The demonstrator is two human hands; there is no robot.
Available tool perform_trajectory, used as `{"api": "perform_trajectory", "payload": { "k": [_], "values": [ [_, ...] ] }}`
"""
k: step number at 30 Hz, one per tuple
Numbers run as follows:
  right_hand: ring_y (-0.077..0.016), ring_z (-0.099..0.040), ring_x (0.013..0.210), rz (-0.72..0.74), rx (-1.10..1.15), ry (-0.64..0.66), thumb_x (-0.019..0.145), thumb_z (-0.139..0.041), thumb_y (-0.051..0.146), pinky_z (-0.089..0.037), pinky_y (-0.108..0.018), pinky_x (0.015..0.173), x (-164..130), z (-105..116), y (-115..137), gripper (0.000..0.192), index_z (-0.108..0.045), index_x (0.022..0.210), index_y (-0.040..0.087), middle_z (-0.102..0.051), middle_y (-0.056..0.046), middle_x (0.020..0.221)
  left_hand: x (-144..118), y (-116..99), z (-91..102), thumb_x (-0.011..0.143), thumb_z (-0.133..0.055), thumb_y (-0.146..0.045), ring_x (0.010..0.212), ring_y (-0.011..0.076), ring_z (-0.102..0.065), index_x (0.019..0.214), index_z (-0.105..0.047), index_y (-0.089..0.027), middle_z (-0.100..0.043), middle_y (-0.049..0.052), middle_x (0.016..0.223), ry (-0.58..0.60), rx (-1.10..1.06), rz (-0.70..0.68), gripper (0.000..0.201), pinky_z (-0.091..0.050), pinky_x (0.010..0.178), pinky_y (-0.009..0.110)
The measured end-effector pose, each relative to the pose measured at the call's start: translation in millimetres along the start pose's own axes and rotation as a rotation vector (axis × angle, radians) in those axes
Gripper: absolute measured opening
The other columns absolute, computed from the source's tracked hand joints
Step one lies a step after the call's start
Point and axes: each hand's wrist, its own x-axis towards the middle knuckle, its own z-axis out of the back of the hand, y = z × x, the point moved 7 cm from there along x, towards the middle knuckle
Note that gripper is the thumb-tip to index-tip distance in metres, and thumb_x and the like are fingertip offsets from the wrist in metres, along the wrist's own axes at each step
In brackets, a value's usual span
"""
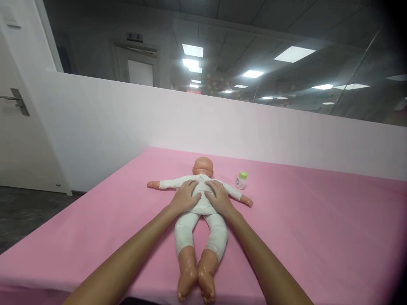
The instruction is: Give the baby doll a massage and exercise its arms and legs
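A baby doll (pixel 202 207) with a white cloth body lies on the pink-covered table, its head toward the wall and its feet toward me. The back of its head is turned up, and both its arms stretch out sideways. My left hand (pixel 187 197) rests flat on the left side of the doll's back, fingers extended and thumb apart. On the right side of the back lies my right hand (pixel 219 197), likewise flat with its thumb apart. Beyond my right hand, near the doll's right-hand arm, stands a small bottle (pixel 241 181) with a green cap.
The pink cover (pixel 302 220) spreads over the table to both sides. A low white wall (pixel 222 125) borders the far edge, with dark glass above it showing ceiling lights. At the left is a white door (pixel 25 140) with a metal handle.
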Motion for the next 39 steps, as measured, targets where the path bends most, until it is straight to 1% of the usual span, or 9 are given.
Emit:
{"api": "perform_trajectory", "payload": {
  "k": [2,5,8,13,16,21,28,35,39],
  "values": [
    [-0.0287,-0.056,0.122,-0.011,-0.004,-0.043,0.087,-0.058,0.03,-0.041,-0.052,0.112,0,5,5,0.029,-0.066,0.114,0.023,-0.065,-0.008,0.124,0,-5,5.1,0.088,-0.055,-0.033,0.127,0.0316,-0.054,0.12,-0.06,-0.02,-0.06,0.012,0.132,-0.03,0.019,-0.005,0.035,-0.042,0.109,0.05],
    [-0.0291,-0.059,0.11,-0.03,-0.029,-0.06,0.085,-0.06,0.029,-0.047,-0.051,0.104,0,7,8,0.018,-0.066,0.101,0.023,-0.067,-0.008,0.109,0,-9,8.5,0.084,-0.056,-0.03,0.118,0.0307,-0.056,0.108,-0.06,-0.022,-0.062,0.009,0.119,-0.056,0.032,0.003,0.026,-0.046,0.103,0.049],
    [-0.0285,-0.058,0.116,-0.012,-0.001,-0.045,0.085,-0.06,0.027,-0.045,-0.049,0.107,-3,7,9,0.027,-0.068,0.11,0.023,-0.067,-0.008,0.117,-1,-8,7.3,0.083,-0.059,-0.03,0.121,0.0303,-0.055,0.116,-0.061,-0.021,-0.062,0.009,0.122,-0.07,0.009,0.003,0.034,-0.044,0.107,0.048],
    [-0.0276,-0.052,0.132,0.009,0.068,0.041,0.085,-0.059,0.025,-0.039,-0.047,0.115,-6,4,8,0.048,-0.063,0.133,0.022,-0.06,-0.009,0.14,-1,0,-1.6,0.087,-0.061,-0.036,0.138,0.0333,-0.047,0.137,-0.056,-0.02,-0.05,0.012,0.149,-0.018,-0.033,0.011,0.053,-0.038,0.116,0.05],
    [-0.0278,-0.057,0.123,-0.005,0.064,0.022,0.085,-0.06,0.024,-0.043,-0.047,0.109,-3,5,6,0.038,-0.068,0.122,0.021,-0.067,-0.009,0.127,1,2,-2.6,0.087,-0.063,-0.036,0.131,0.0329,-0.053,0.131,-0.061,-0.019,-0.056,0.012,0.143,-0.027,-0.045,-0.001,0.048,-0.042,0.111,0.049],
    [-0.0263,-0.06,0.099,-0.007,0.055,-0.112,0.084,-0.061,0.022,-0.049,-0.043,0.093,3,7,5,0.009,-0.067,0.09,0.021,-0.068,-0.006,0.097,5,-2,6.0,0.085,-0.063,-0.025,0.104,0.0274,-0.065,0.098,-0.069,-0.02,-0.07,0.008,0.105,-0.157,-0.022,0.003,0.015,-0.051,0.093,0.042],
    [-0.0259,-0.061,0.102,0.057,-0.001,-0.214,0.084,-0.064,0.022,-0.049,-0.042,0.095,-3,13,14,0.011,-0.07,0.093,0.02,-0.07,-0.007,0.098,-6,-23,20.5,0.085,-0.065,-0.027,0.103,0.0283,-0.065,0.091,-0.07,-0.021,-0.072,0.006,0.103,-0.287,0.159,-0.048,0.01,-0.047,0.093,0.045],
    [-0.0279,-0.066,0.114,-0.061,0.068,0.001,0.08,-0.068,0.024,-0.048,-0.044,0.103,-5,14,14,0.036,-0.074,0.115,0.021,-0.073,-0.008,0.12,-2,-11,11.6,0.083,-0.067,-0.035,0.119,0.032,-0.062,0.115,-0.075,-0.02,-0.071,0.009,0.124,-0.093,0.067,0.003,0.036,-0.046,0.102,0.044],
    [-0.0281,-0.065,0.113,-0.083,0.067,0.005,0.079,-0.066,0.02,-0.048,-0.044,0.103,-3,14,15,0.035,-0.074,0.113,0.018,-0.074,-0.01,0.118,1,-10,10.7,0.08,-0.069,-0.03,0.114,0.0304,-0.063,0.114,-0.072,-0.018,-0.071,0.01,0.118,-0.076,0.045,0.019,0.036,-0.047,0.098,0.042]
  ]
}}
